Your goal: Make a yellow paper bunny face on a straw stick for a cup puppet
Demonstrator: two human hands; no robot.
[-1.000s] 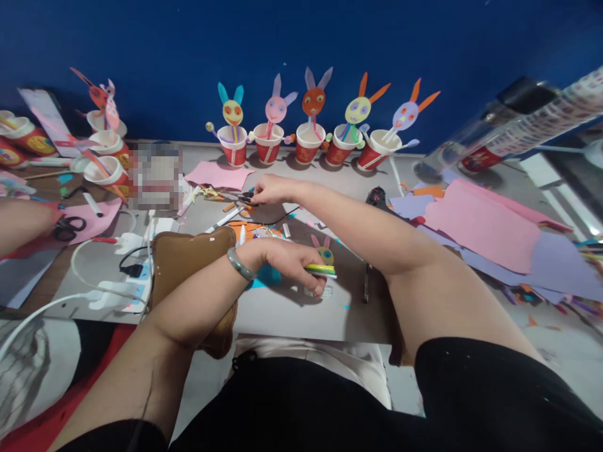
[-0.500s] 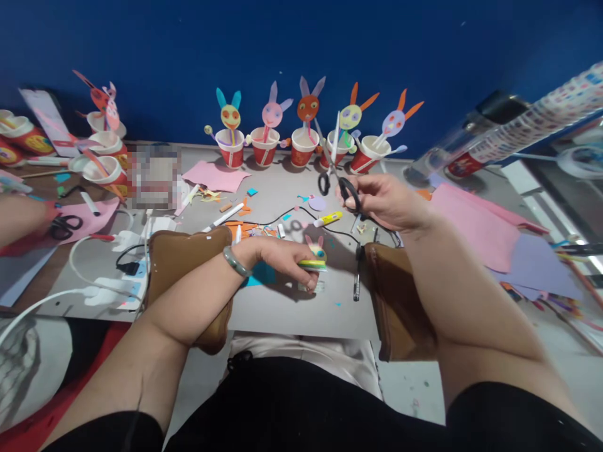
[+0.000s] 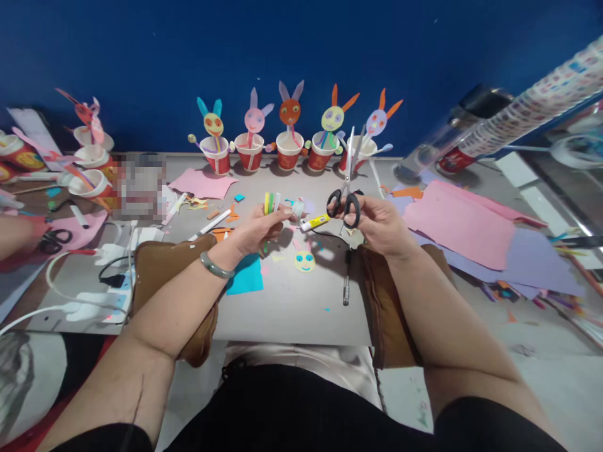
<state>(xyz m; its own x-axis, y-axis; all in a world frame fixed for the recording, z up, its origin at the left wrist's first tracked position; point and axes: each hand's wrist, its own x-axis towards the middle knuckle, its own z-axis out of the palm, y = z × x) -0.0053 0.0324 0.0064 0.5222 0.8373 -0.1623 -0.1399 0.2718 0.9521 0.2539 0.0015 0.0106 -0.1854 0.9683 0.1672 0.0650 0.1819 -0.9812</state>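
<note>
My left hand is closed around a few thin yellow, green and white straws that stand upright in its grip. By its fingertips is a clear tape roll; whether it is held or lying there I cannot tell. In my right hand is a pair of scissors, held by its black handles, blades pointing up and slightly apart. Between and below the hands, a yellow paper rabbit face with blue eyes and pink ears lies on the table. A yellow-labelled tube lies near the scissors.
Behind stands a row of red paper cups with paper rabbits. Blue paper, a pen and pink sheets lie about. A power strip with cables and another person's arm are at left; stacked cups lean at right.
My left hand has risen away from the rabbit face and moved left, turning the straws upright. The scissors, still in my right hand, are a little lower in view. The rabbit face is now uncovered.
</note>
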